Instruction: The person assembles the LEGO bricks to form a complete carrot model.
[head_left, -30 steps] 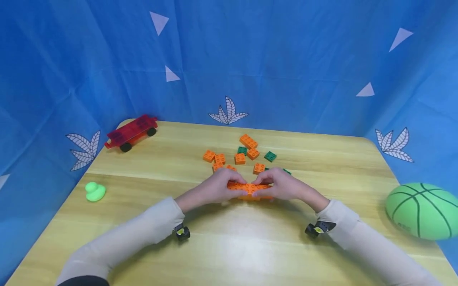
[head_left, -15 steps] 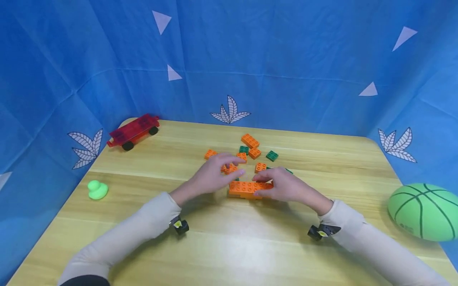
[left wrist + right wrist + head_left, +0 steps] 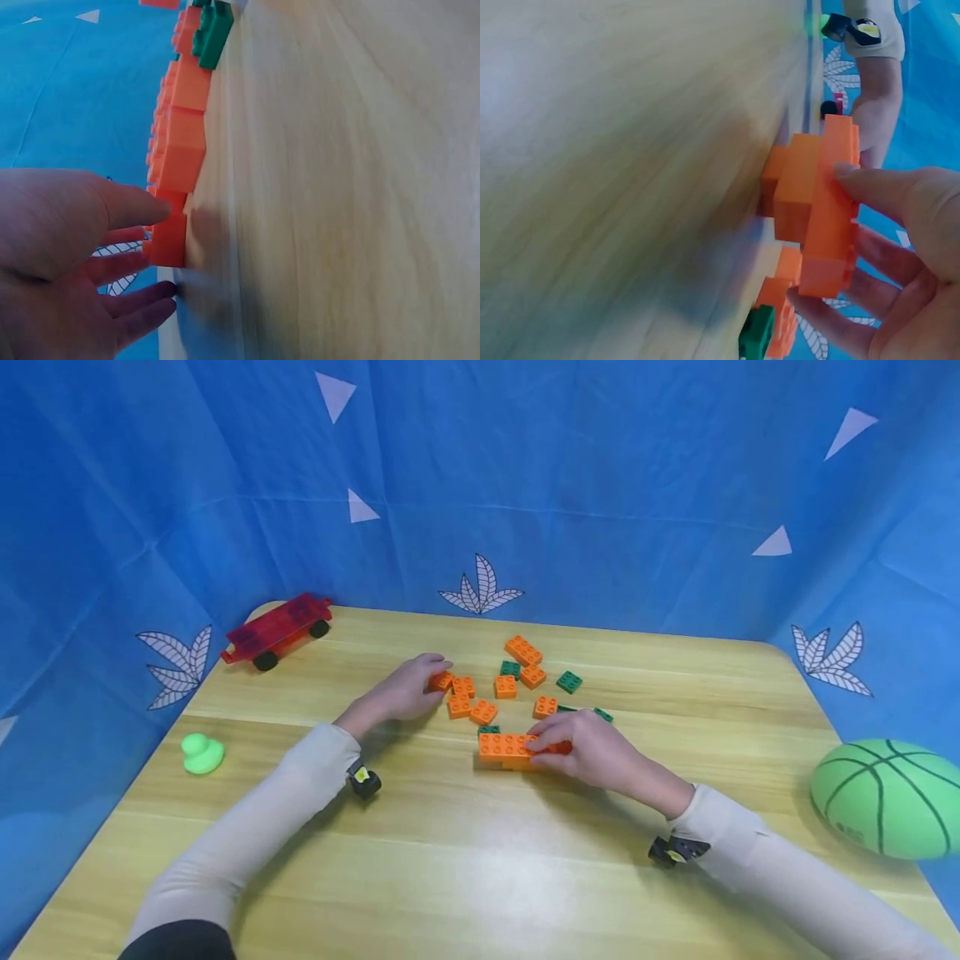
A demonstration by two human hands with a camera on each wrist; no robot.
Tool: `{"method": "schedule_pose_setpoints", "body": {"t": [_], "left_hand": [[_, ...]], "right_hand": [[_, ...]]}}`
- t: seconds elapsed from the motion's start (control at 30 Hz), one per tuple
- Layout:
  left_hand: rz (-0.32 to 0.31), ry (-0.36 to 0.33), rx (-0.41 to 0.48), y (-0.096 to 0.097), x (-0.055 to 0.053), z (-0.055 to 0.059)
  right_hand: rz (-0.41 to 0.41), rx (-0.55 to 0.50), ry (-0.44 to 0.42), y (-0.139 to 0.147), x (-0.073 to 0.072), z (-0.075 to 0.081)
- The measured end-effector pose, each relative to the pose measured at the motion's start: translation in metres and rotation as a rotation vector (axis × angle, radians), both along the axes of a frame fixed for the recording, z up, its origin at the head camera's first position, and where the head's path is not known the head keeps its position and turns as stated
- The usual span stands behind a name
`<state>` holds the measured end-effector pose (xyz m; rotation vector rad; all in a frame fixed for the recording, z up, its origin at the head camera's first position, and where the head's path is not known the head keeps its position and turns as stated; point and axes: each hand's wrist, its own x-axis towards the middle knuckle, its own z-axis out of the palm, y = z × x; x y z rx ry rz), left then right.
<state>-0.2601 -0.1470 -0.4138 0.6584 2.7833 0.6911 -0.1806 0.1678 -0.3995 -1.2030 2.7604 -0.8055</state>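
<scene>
In the head view my left hand (image 3: 403, 690) is at the leftmost small orange toy brick (image 3: 442, 681), thumb and index finger on either side of it. The left wrist view has the thumb overlapping the top of that brick (image 3: 169, 241), the other fingers extended and spread. My right hand (image 3: 588, 745) grips the right end of an orange brick assembly (image 3: 504, 746), thumb on its near side and fingers behind. From the right wrist, this assembly (image 3: 831, 225) shows a long upper layer with shorter bricks stepped underneath.
Several loose orange bricks (image 3: 459, 706) and green bricks (image 3: 568, 682) lie beyond the hands on the wooden table (image 3: 465, 877). A red wheeled toy (image 3: 279, 631) stands back left, a green duck (image 3: 202, 753) at left, a green ball (image 3: 885, 799) at right. Blue cloth (image 3: 600, 485) encloses the table.
My left hand has let go of the orange assembly and moved left and away from me to the leftmost loose brick. The right hand stays on the assembly.
</scene>
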Motion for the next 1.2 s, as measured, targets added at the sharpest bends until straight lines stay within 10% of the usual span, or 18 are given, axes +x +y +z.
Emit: {"method": "schedule_pose_setpoints", "body": {"t": [0.53, 0.77, 1.2], "left_hand": [[0.060, 0.032, -0.035, -0.003, -0.008, -0.004], [0.119, -0.028, 0.128, -0.013, -0.003, 0.011], [-0.146, -0.040, 0.255, 0.033, 0.041, 0.035]], "right_hand": [[0.024, -0.033, -0.084, -0.003, -0.006, 0.000], [0.013, -0.019, -0.138, -0.004, -0.007, 0.002], [0.010, -0.018, -0.184, -0.003, -0.010, 0.002]]}}
